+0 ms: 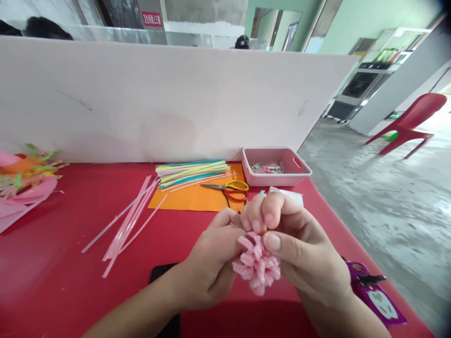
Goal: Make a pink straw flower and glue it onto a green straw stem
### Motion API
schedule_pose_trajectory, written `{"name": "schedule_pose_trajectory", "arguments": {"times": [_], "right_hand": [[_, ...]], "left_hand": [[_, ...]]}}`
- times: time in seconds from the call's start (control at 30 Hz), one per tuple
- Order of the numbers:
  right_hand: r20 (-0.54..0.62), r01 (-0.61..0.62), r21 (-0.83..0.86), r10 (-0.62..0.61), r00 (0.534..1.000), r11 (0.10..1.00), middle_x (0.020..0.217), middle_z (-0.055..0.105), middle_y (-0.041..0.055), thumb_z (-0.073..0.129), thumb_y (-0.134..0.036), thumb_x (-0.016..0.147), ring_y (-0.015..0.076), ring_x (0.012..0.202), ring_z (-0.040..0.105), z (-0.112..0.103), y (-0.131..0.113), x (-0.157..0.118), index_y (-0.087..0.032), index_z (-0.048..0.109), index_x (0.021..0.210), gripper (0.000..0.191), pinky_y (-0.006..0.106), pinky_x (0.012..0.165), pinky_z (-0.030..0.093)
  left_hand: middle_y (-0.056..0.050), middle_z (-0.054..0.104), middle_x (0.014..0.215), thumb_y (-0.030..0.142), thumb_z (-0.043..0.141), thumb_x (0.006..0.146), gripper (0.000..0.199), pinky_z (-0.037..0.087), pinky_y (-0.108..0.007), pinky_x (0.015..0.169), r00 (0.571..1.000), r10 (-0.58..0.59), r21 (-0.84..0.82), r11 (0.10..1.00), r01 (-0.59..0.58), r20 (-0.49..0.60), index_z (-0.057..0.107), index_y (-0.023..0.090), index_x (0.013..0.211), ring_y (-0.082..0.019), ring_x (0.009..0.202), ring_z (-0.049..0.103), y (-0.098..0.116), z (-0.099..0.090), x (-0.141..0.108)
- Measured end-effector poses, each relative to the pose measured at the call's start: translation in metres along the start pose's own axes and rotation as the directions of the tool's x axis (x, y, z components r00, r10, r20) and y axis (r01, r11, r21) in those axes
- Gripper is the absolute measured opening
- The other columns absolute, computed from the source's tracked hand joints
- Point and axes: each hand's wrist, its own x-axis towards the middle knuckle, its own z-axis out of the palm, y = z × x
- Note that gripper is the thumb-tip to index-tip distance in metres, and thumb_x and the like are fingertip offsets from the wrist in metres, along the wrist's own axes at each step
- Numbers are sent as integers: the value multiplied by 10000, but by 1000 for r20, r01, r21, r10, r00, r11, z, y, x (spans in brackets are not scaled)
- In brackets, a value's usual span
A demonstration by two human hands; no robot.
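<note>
A fluffy pink flower-like piece (258,265) with many short looped petals hangs between my two hands over the red table (84,291). My left hand (214,258) is closed on its left side, the fingertips hidden behind the petals. From the right, my right hand (303,249) pinches at the top edge of the piece with thumb and fingers. Just beyond the hands lie scissors (225,187) with yellow and red handles, on an orange sheet (197,201).
Fuzzy coloured strips (192,172) lie on the orange sheet, pink strips (132,218) left of it. A pink bin (276,180) stands at the back right. A dark phone-like object (172,326), a purple item (380,300) and a paper bouquet (28,188) surround the hands. A white panel (158,103) borders the back.
</note>
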Motion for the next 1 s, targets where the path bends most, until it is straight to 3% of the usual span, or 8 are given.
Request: {"name": "schedule_pose_trajectory", "arguments": {"times": [0.2,0.47,0.67,0.87,1.0], "right_hand": [[55,-39,68,35,998,997,838,603,-18,715,-95,832,96,820,553,-2,-1,-3,-219,655,879,146,264,778,480],[47,-21,73,18,999,997,839,594,-23,677,-62,850,85,808,547,2,-4,-6,-218,644,856,159,279,917,451],[77,-110,136,101,992,985,860,588,12,692,-171,842,120,807,551,-2,-12,-5,-198,634,888,78,272,746,463],[167,-168,57,157,974,984,803,594,3,644,-71,864,98,783,545,-8,-12,-2,-185,608,883,122,205,663,434],[179,-184,44,174,968,982,808,596,3,649,-67,860,94,752,529,-11,-11,-1,-184,597,881,130,201,617,403]], "left_hand": [[10,592,767,4,508,832,222,463,-330,762,996,78,26,997,-79,50,579,214,822,-160,751,541,4,-4,2],[13,608,799,30,452,863,196,439,-337,864,991,103,40,994,-106,88,513,208,809,-151,788,535,8,-4,5],[-25,614,859,139,394,966,209,412,-316,855,983,137,25,990,-141,124,549,207,844,-187,935,494,15,-12,8],[-24,626,948,198,384,1000,255,411,-288,855,973,25,14,999,-29,231,586,210,846,-181,951,456,24,-18,13],[-26,612,902,183,377,998,258,410,-297,887,963,25,39,999,-37,267,592,218,858,-186,978,463,24,-20,13]]}}
